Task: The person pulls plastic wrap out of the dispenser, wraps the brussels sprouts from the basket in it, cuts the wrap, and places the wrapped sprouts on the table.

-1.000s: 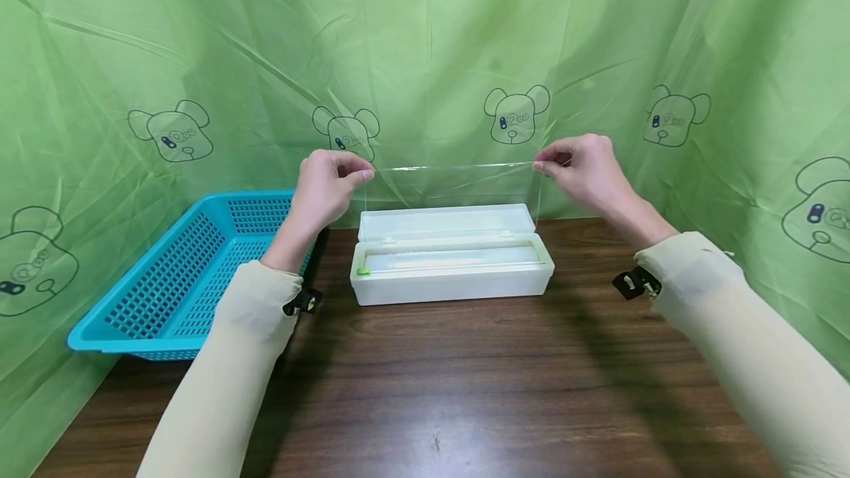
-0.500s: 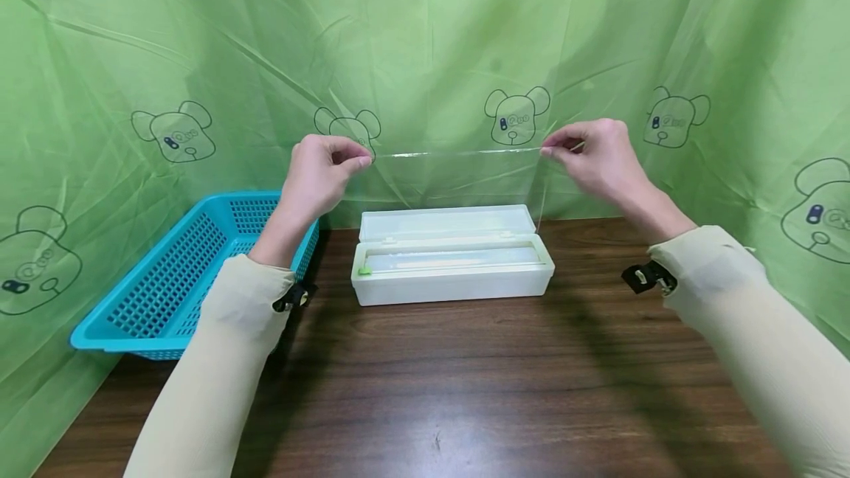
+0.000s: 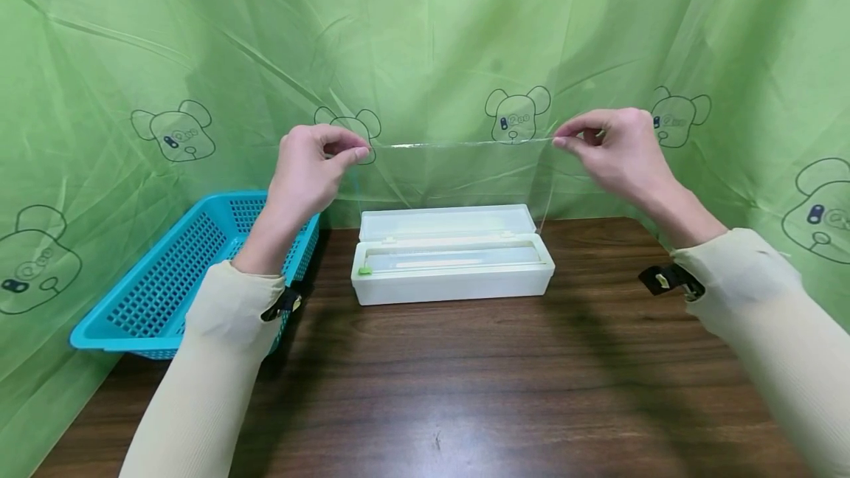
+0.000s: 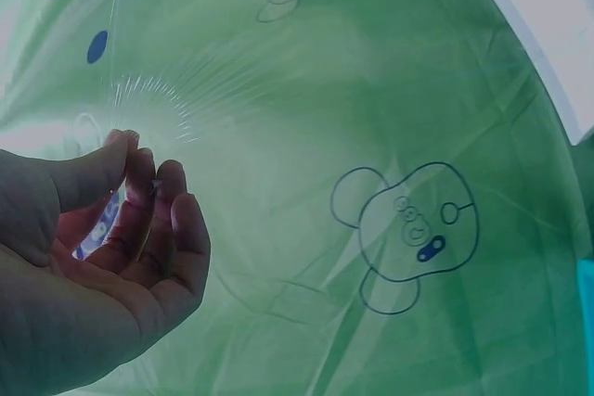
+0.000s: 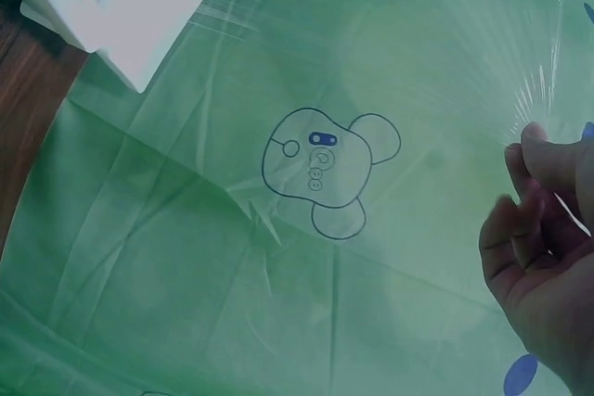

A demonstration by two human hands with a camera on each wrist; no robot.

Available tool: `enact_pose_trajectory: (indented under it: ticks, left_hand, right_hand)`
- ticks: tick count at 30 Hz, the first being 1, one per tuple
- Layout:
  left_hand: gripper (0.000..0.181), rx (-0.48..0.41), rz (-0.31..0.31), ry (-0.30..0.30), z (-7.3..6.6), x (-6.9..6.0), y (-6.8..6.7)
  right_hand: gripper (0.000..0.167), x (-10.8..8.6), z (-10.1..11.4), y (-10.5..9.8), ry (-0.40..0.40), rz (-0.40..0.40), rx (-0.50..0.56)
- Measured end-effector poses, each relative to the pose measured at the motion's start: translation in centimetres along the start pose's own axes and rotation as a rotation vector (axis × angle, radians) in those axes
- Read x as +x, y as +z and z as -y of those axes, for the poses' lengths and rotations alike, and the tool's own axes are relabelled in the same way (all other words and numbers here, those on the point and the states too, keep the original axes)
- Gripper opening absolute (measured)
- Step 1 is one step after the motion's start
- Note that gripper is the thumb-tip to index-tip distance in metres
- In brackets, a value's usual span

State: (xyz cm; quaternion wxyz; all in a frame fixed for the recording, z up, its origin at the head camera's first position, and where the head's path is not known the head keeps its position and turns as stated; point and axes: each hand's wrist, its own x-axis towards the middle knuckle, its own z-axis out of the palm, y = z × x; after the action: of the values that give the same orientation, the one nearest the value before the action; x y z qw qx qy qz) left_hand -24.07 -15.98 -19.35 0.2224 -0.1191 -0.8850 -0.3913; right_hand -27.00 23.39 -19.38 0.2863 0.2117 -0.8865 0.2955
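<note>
A clear plastic film (image 3: 458, 144) stretches between my two hands above and behind a white box (image 3: 453, 288), whose lid (image 3: 446, 223) is raised at the back. My left hand (image 3: 311, 168) pinches the film's upper left corner between thumb and index finger; my right hand (image 3: 620, 150) pinches the upper right corner. Creases fan out in the film from the thumb of the left hand (image 4: 111, 248) in the left wrist view, and likewise from the right hand (image 5: 548, 238) in the right wrist view. A film roll (image 3: 454, 259) lies inside the box, with a green piece (image 3: 364, 271) at its left front.
A blue perforated basket (image 3: 153, 293) stands on the left of the dark wooden table (image 3: 432, 382), partly behind my left forearm. Green cloth (image 3: 425, 43) with bear outlines hangs behind and at both sides.
Both hands have risen and moved slightly apart, the left one leftward and the right one rightward. The film's top edge has gone up with them, while the box has stayed in place.
</note>
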Motion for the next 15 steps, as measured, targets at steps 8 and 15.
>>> enact_pose_trajectory:
  ticks: [8,15]
  left_hand:
    - [0.012,-0.022,-0.022,0.053,-1.0,-1.1,-0.8]
    - [0.011,-0.037,-0.035,0.081,-1.7,-2.6,-1.6]
  right_hand:
    - [0.008,-0.7,0.7,-1.1,-0.073,-0.053,-0.024]
    - [0.007,-1.8,1.2,-1.7,-0.115,-0.074,-0.010]
